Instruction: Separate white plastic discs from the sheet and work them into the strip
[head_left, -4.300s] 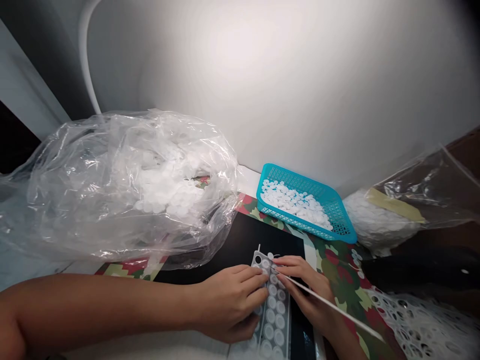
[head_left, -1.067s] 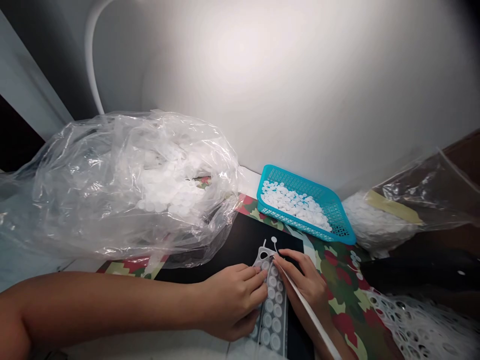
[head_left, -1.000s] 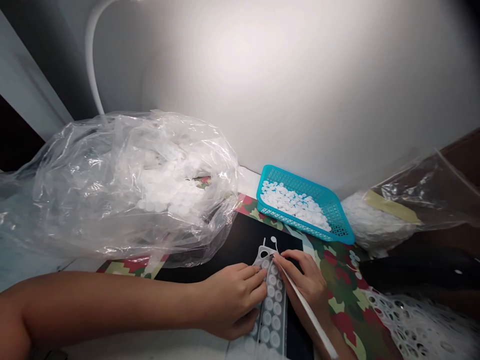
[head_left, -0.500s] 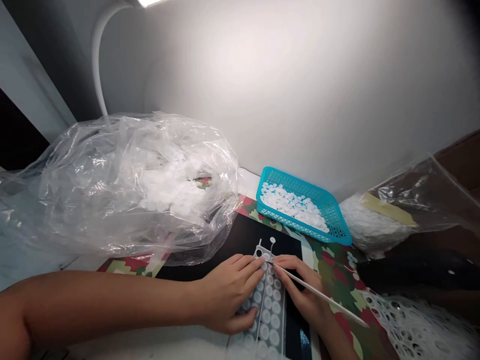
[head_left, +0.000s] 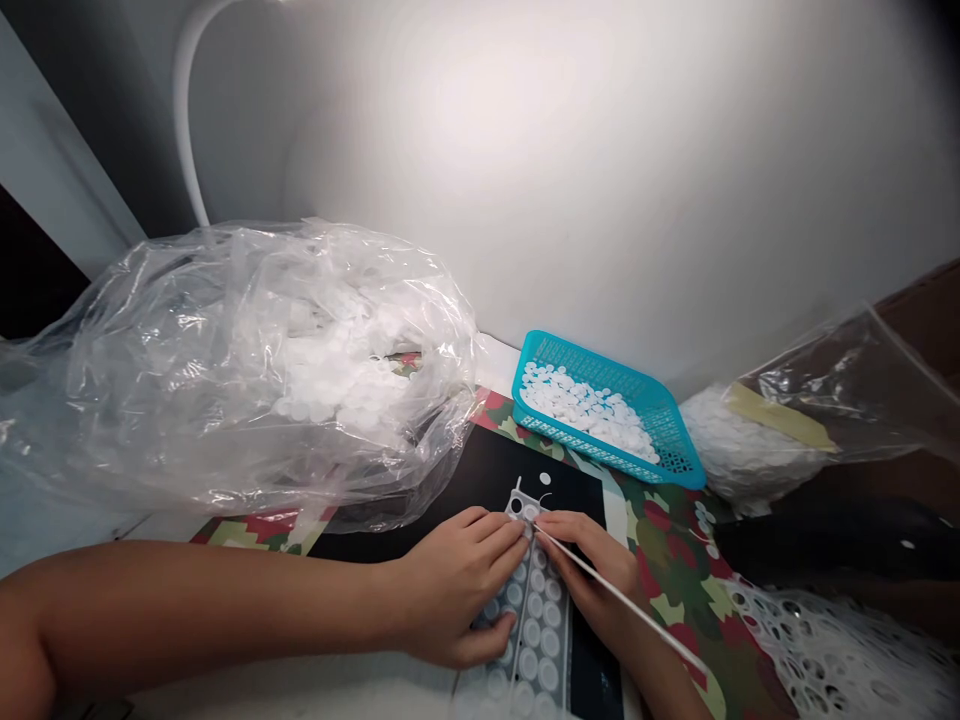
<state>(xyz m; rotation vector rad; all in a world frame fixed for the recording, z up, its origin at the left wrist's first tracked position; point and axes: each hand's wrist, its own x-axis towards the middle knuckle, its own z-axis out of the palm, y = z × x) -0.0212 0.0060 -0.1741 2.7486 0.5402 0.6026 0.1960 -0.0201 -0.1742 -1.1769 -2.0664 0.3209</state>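
A translucent tray [head_left: 534,640] with rows of round white pieces lies before me on a black mat [head_left: 491,470]. My left hand [head_left: 469,575] rests across the tray's left side, fingers stretched toward its far end and thumb apart. My right hand [head_left: 592,565], at the far right edge of the tray, pinches a thin white stick [head_left: 622,600]. The stick's tip is at the tray, close to the left fingertips; its other end points down to the right. One loose white disc [head_left: 545,479] lies on the mat just beyond the tray.
A large clear plastic bag [head_left: 247,370] of white pieces stands at left. Beyond the mat is a blue basket [head_left: 679,425] holding small white discs. A second bag [head_left: 750,450] with yellow tape and a heap of white perforated sheets [head_left: 832,650] are at right. A lamp arm [head_left: 184,110] rises behind.
My right hand has shifted slightly left, and the stick's free end has swung down and left. The left hand stays on the tray.
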